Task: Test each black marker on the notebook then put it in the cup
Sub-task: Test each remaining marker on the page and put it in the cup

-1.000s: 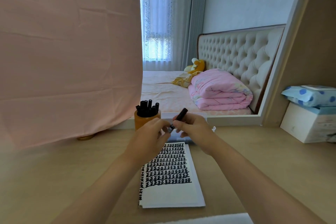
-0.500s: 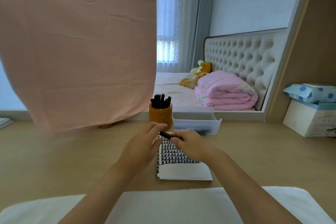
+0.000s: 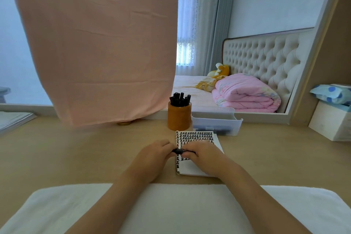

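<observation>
Head view. The left hand (image 3: pixel 152 156) and right hand (image 3: pixel 206 155) meet over the left side of the notebook (image 3: pixel 197 136). Each has its fingers curled round one end of a black marker (image 3: pixel 180 151), which lies level between them, crosswise to the view. Only its short middle section shows, and whether it is capped cannot be told. The notebook lies flat on the desk (image 3: pixel 76 154). Rows of black marks fill the far part of its page, and white paper shows nearer the person. Just beyond its far-left corner stands the brown cup (image 3: pixel 179 118), upright, with other markers (image 3: pixel 180 99) standing in it. A clear bin (image 3: pixel 216 125) sits just beside the cup on the right; whether they touch cannot be told. A pink cloth (image 3: pixel 98 43) hangs at upper left, a white pad (image 3: pixel 171 207) lies under the forearms, and a white box (image 3: pixel 330 122) stands at far right.
</observation>
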{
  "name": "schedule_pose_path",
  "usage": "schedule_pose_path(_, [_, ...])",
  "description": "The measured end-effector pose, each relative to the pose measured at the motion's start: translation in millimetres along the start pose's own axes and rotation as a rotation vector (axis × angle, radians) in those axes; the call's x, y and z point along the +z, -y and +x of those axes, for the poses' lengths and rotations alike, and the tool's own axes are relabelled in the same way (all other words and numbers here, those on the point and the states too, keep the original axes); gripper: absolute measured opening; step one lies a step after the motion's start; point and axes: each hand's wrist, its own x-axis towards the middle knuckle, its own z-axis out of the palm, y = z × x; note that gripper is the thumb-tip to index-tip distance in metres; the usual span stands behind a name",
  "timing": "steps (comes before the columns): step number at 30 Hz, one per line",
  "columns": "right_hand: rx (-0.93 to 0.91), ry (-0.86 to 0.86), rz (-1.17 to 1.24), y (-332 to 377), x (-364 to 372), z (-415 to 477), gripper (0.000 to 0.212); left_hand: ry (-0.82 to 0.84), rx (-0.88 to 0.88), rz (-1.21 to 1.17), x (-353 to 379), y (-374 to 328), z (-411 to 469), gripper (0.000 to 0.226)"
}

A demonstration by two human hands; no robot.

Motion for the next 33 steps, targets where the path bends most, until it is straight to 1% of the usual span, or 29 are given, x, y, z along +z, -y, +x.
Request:
schedule_pose_path(2, [-0.074,-0.08,-0.077,-2,1,0,0.024,0.049,-0.059,-0.029,0,-1,1,0.025])
schedule_pose_path(6, [-0.224,-0.255,-0.261,-5,-2,-1,0.025,0.131,-0.193,-0.198,-7,-4,5,0.021])
schedule_pose_path(8, [-0.263,-0.305,-0.327,-3,-2,-1,0.024,0.14,-0.229,-0.225,-8,-4,6,0.024])
schedule_pose_path(9, [-0.26,-0.297,-0.329,0,-2,-1,0.023,0.138,-0.231,-0.218,-8,-3,6,0.024])
schedule_pose_path(11, [-0.193,-0.213,-0.259,5,-3,-2,0.021,0.131,-0.214,-0.198,-10,-1,6,0.022])
schedule_pose_path(14, [-0.02,0.001,-0.062,9,-6,-2,0.024,0.112,-0.125,-0.144,-11,1,4,0.022])
schedule_pose_path(15, [0.014,0.026,-0.012,9,-7,-2,0.025,0.105,-0.107,-0.129,-11,2,3,0.023])
schedule_pose_path(16, [0.024,0.03,-0.003,9,-8,-2,0.024,0.094,-0.102,-0.124,-9,2,2,0.023])
schedule_pose_path(18, [-0.012,-0.003,-0.079,7,-8,-2,0.022,0.087,-0.124,-0.121,-7,0,0,0.023])
schedule_pose_path(20, [-0.063,-0.05,-0.125,5,-8,-3,0.02,0.126,-0.167,-0.143,-3,-2,-1,0.023])
schedule_pose_path(22, [-0.089,-0.119,-0.119,1,-9,-4,0.022,0.157,-0.212,-0.194,-2,2,-2,0.029])
schedule_pose_path(23, [-0.073,-0.155,-0.094,-2,-10,-5,0.023,0.153,-0.237,-0.209,-1,6,-4,0.031])
schedule_pose_path(25, [-0.002,-0.187,0.006,-8,-13,-8,0.026,0.097,-0.269,-0.218,0,20,-7,0.024])
schedule_pose_path(27, [0.053,-0.162,0.071,-10,-14,-10,0.03,0.055,-0.299,-0.174,3,30,-11,0.015])
schedule_pose_path(29, [0.084,-0.132,0.089,-9,-12,-11,0.039,0.06,-0.325,-0.129,7,31,-12,0.021])
schedule_pose_path(31, [0.124,-0.121,0.221,-4,-10,-12,0.051,0.076,-0.314,-0.085,11,26,-10,0.024])
schedule_pose_path(32, [0.148,-0.127,0.335,-2,-9,-12,0.051,0.083,-0.294,-0.042,13,23,-8,0.025])
schedule_pose_path(33, [0.16,-0.143,0.44,-1,-8,-12,0.045,0.084,-0.27,0.005,15,21,-6,0.025])
